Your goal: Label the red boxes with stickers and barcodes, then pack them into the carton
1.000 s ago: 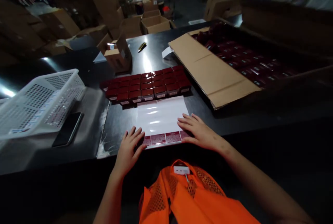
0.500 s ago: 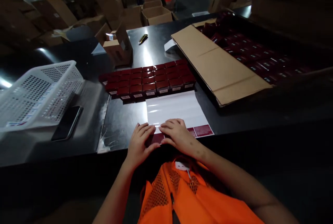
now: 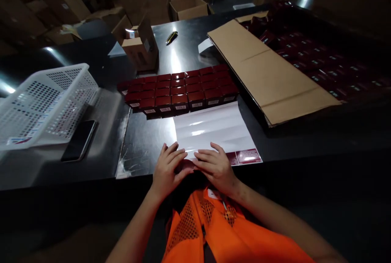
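Note:
A glossy white sheet of labels [image 3: 210, 128], with dark red printed labels along its near side, lies at the table's front edge. My left hand [image 3: 169, 169] bends over the sheet's near left part, a dark red label [image 3: 184, 165] showing between fingers and thumb. Close beside it, my right hand [image 3: 215, 169] has its fingertips on the same near edge, its index finger raised. Both hands hold this edge, though the exact pinch is partly hidden. Just beyond the sheet stand rows of small dark red boxes [image 3: 180, 91] with white barcode stickers on their fronts.
At left are a white perforated basket [image 3: 45, 108] and a phone [image 3: 79, 140]. Behind the rows stand a small open carton [image 3: 140, 51] and a cutter knife [image 3: 171, 38]. A large carton's flap [image 3: 271, 71] juts in at right, with more red boxes [image 3: 317, 63] inside.
My view has shifted slightly. My right hand has turned and drawn a little nearer my body, its index finger lifting off the sheet. My left fingers are more curled.

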The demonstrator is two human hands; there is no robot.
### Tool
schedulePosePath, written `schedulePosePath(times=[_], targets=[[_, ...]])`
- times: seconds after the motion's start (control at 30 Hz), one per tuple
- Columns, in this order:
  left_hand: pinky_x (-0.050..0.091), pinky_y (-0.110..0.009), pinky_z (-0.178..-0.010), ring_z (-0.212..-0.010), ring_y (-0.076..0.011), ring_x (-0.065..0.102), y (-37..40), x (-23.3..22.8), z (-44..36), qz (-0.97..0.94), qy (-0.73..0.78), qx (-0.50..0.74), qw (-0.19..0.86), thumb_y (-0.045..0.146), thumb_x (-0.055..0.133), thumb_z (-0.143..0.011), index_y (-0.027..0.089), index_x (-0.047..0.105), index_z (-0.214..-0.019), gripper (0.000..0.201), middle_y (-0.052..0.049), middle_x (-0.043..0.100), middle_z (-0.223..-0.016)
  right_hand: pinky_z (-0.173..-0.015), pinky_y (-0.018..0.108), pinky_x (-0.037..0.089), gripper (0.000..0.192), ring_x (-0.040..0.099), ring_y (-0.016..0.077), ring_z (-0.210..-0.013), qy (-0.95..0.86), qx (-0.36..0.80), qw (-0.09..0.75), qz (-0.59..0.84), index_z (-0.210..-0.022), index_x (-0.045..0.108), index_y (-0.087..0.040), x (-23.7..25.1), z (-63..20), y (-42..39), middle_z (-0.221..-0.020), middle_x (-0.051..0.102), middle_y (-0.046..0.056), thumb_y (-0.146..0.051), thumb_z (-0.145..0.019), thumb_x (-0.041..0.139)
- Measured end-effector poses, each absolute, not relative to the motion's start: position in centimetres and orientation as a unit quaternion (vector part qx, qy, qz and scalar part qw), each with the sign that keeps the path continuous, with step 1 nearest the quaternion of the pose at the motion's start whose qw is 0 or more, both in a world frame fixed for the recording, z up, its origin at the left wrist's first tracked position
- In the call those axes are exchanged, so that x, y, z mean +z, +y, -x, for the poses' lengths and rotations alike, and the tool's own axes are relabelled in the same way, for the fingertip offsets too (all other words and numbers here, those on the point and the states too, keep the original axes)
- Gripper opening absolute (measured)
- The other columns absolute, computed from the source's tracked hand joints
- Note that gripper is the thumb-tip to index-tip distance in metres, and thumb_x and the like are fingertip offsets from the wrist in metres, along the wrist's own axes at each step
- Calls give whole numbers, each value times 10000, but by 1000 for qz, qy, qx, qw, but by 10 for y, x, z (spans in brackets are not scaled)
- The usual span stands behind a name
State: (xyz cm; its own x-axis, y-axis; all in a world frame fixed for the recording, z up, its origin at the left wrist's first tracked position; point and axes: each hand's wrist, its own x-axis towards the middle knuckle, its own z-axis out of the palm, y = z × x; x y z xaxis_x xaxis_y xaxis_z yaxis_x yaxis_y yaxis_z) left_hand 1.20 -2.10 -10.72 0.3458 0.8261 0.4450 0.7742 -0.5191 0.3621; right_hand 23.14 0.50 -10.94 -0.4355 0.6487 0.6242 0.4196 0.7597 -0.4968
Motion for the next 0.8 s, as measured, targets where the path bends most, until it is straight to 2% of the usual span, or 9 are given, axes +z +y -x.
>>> schedulePosePath(times=[0.23,0.33,0.43,0.5,0.57,0.6,0.67,0.73,0.8], targets=[[335,-619,-1136,-1276,-344,569,-20,-108,-8,-837,476,269,38,416,726,-832,203,595,-1241,480,-114,709,-1211,-1060,544,418,108,643,242,-1067,-822,144,433,341,-907,726,-262,-105,-229,-4,-968,742,22,-189,-886,650],[300,-628,-1135,-1308,-364,533,-20,-112,-6,-854,465,231,26,427,693,-849,199,538,-1328,553,-132,668,-1287,-1029,467,489,122,632,224,-1052,-805,175,471,316,-852,716,-280,-87,-242,-9,-951,705,11,-178,-872,652],[297,-621,-1119,-1319,-382,511,-13,-112,-4,-869,451,206,-2,497,677,-841,200,519,-1357,616,-135,651,-1315,-944,380,558,216,625,213,-1046,-774,153,520,326,-1040,708,-307,-50,-283,6,-1014,646,40,-179,-874,658],[319,-610,-1099,-1304,-392,518,-4,-106,-6,-885,425,190,-26,577,677,-811,191,535,-1350,678,-134,660,-1304,-971,436,537,528,605,250,-1096,-764,13,512,393,-1352,556,-358,-18,-329,29,-1136,612,71,-180,-868,670],[369,-588,-1059,-1244,-391,564,6,-93,-11,-900,398,176,-43,649,675,-776,176,599,-1285,699,-132,694,-1243,-1059,536,450,837,578,291,-1170,-723,-132,470,490,-1546,238,-383,14,-381,63,-1244,613,82,-183,-865,680],[406,-567,-1025,-1195,-380,596,14,-84,-15,-906,389,164,-41,670,671,-766,179,646,-1218,667,-124,716,-1191,-1086,558,415,984,560,316,-1205,-690,-137,438,559,-1586,93,-310,29,-406,83,-1288,604,113,-199,-835,720],[476,-512,-922,-1062,-342,652,32,-64,-27,-912,388,136,-15,677,657,-772,195,720,-1035,553,-103,748,-1056,-1058,540,434,1147,584,344,-1174,-644,-97,355,671,-1585,-56,-155,53,-443,129,-1253,641,168,-202,-784,764],[510,-454,-806,-929,-299,669,56,-46,-43,-911,394,123,13,654,641,-797,202,737,-910,476,-89,747,-944,-1005,431,485,1172,642,295,-1101,-638,-21,290,713,-1546,-197,-99,70,-458,177,-1235,656,182,-206,-824,720],[510,-413,-730,-843,-269,659,80,-33,-59,-906,393,159,7,624,619,-828,194,735,-891,449,-83,735,-876,-974,393,496,1137,667,289,-1058,-634,3,239,735,-1545,-179,-72,80,-453,223,-1183,679,191,-246,-848,703]])
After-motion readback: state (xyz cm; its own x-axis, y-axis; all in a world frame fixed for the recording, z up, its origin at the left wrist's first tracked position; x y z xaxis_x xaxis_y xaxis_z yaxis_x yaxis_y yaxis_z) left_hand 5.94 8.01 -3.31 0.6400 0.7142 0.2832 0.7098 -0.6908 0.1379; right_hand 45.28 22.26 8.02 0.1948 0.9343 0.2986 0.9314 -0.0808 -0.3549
